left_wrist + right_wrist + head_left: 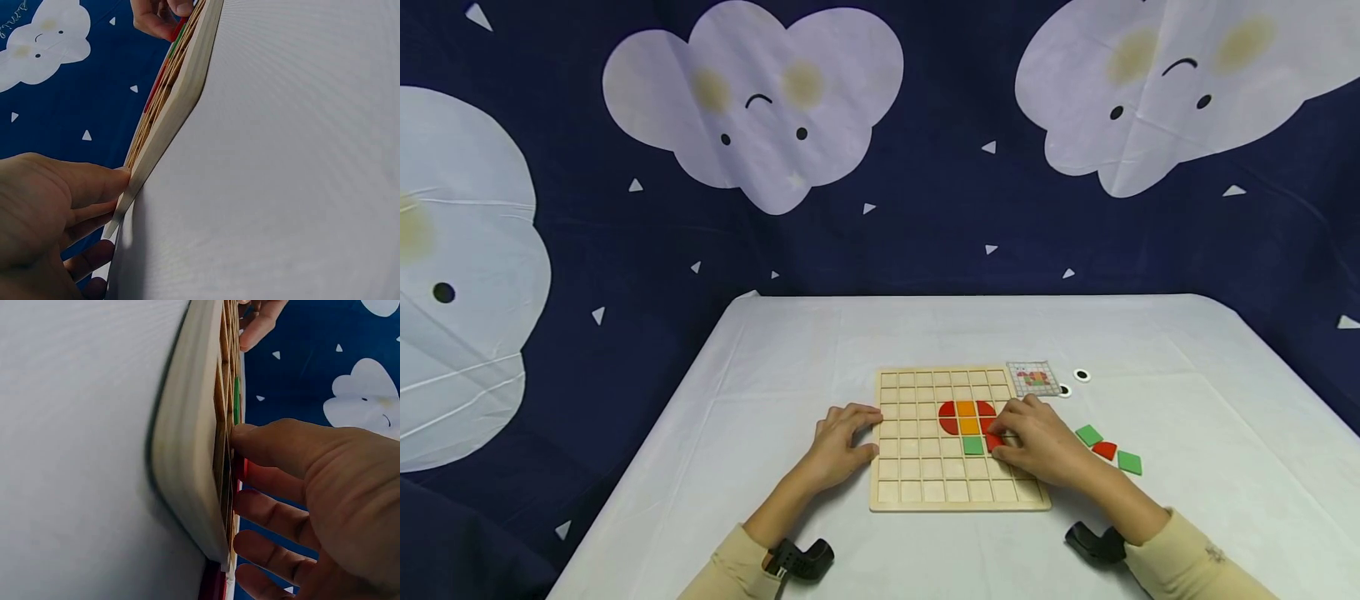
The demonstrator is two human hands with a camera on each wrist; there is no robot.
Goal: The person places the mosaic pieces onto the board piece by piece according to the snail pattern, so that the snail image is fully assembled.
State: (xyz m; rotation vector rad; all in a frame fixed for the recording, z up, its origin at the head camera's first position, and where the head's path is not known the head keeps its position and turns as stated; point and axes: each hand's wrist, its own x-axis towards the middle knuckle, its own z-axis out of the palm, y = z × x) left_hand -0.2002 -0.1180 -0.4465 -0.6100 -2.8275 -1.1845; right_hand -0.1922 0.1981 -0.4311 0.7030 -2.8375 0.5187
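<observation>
A wooden grid board (pixel 917 471) lies on the table, with red rounded tiles (pixel 948 417), orange tiles (pixel 967 408) and a green tile (pixel 973 446) set in its squares. My right hand (pixel 1041 437) pinches a red tile (pixel 994 442) between thumb and fingers, just right of the green tile. In the right wrist view that red tile (pixel 240 467) shows partly behind the thumb. Along the board's left edge, my left hand (pixel 841 443) rests with relaxed fingers; its thumb (pixel 106 184) touches the rim in the left wrist view.
A small pattern card (pixel 1033 378) lies against the board's top right corner. Beside it are two round eye pieces, one (pixel 1082 375) apart from the card. Right of my right hand lie loose green tiles (pixel 1130 462) and a red piece (pixel 1104 450) on the white tablecloth (pixel 775 367).
</observation>
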